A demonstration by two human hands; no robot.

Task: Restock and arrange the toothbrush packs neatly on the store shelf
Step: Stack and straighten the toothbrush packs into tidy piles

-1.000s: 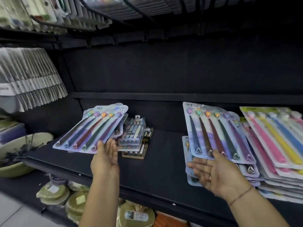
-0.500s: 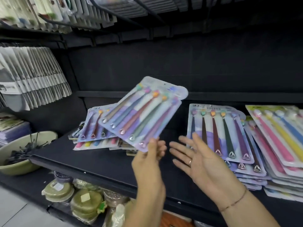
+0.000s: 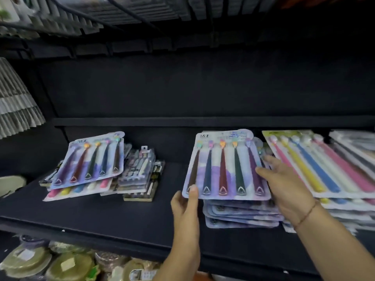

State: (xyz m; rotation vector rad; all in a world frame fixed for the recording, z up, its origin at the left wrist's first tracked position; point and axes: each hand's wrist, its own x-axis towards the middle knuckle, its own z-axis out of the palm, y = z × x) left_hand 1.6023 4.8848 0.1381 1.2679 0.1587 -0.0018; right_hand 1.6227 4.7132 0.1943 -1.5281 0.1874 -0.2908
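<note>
1. Nearest me, under the shelf edge, green packets [image 3: 40,260] sit on the lower tier, outside this job.
2. My left hand [image 3: 185,201] pinches the near-left corner of the top pack [image 3: 225,165], thumb on its face and fingers hidden beneath. The forearm rises straight from below.
3. My right hand [image 3: 284,185] reaches in from the lower right, holding nothing. Its fingers are straight and laid along the pack's right edge, which I judge is a guide for lining it up.
4. The top pack holds five dark brushes, heads away from me, and lies on the stack [image 3: 241,217] of matching packs. The lower ones are fanned toward me, so squaring looks like the step in hand.
5. The pastel stack [image 3: 324,169] crowds in just beside, with my right hand between the two.
6. Well apart to the left on the black shelf [image 3: 101,211], a mixed pile [image 3: 89,161] carries one matching pack, tilted, beside some small packs [image 3: 140,169]. That pile looks unsorted.
7. Farthest off, hanging goods [image 3: 16,102] line the left wall.
</note>
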